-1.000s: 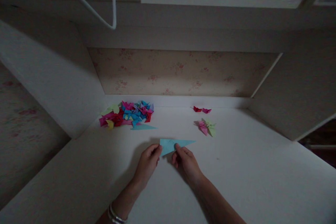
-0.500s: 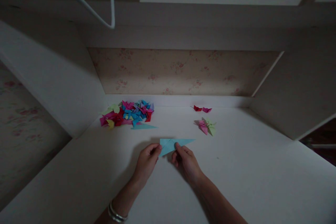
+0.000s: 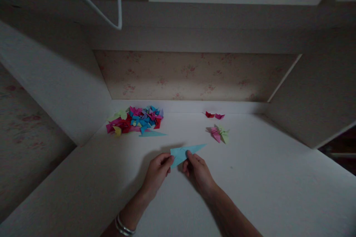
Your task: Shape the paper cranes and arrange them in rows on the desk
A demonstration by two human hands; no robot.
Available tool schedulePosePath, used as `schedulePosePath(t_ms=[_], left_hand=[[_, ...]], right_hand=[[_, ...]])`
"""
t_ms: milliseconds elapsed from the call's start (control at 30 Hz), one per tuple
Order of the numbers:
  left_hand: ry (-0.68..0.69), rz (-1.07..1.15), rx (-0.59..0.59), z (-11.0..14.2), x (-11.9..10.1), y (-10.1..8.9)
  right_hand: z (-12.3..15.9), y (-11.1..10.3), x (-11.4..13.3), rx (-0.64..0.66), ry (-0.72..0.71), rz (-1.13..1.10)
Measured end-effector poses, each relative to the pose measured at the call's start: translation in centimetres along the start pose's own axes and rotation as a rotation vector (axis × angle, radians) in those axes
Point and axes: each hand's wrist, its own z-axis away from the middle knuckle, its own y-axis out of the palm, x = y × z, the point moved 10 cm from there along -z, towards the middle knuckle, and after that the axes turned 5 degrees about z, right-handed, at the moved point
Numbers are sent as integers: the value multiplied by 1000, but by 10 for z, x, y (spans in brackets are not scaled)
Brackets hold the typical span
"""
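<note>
Had a floral wall (image 3: 25,126) at far left, then a pale side panel (image 3: 55,81) beside the counter (image 3: 250,185). Spotted a messy heap of folded paper (image 3: 139,120) at the back left of that counter, all blues, pinks, reds, some pale green, plus a yellow piece (image 3: 117,131) at the front edge. Found a spare light-blue piece (image 3: 152,133) lying just in front of the heap, with its thin point aimed right.

Wore silvery bangles (image 3: 124,227) on the left wrist. Had the left hand (image 3: 157,172) pinching the wide left end of the blue paper (image 3: 180,154), grip clamped on it, thumb on top. Held that paper up front in the middle, over the counter, between both hands, long point going right and slightly away. Couldn't tell how many layers were in it, too dark lol. Had the right hand (image 3: 198,172) clamped on it too, grip closed around the lower edge near the middle, thumb on top, other fingers curled under.

Saw a pink folded piece (image 3: 216,133) farther right, touching a pale green one (image 3: 224,134). Noticed a small red piece (image 3: 209,114) behind those, just left of a magenta one (image 3: 219,116).
</note>
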Motion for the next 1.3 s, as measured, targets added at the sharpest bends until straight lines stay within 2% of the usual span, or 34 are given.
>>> schedulePosePath(t_ms=[700,967,1067,1167,1233,1300], left_hand=[[-23,-29,-16,2,-1,0],[51,-31,-65,0,-10,-9],[51,4,-101,-4,-10,-16],[55,15,-105,-15,-14,-16],[65,11,-75,-26,-21,-9],[58,-6,5,-39,-27,8]], right_hand=[[-1,-1,-1,-13,2,8],[-2,2,-4,30,-16,42],[1,8,-6,63,-17,163],[9,19,-4,123,-54,422],[16,27,3,162,-127,604],[23,36,12,195,-234,767]])
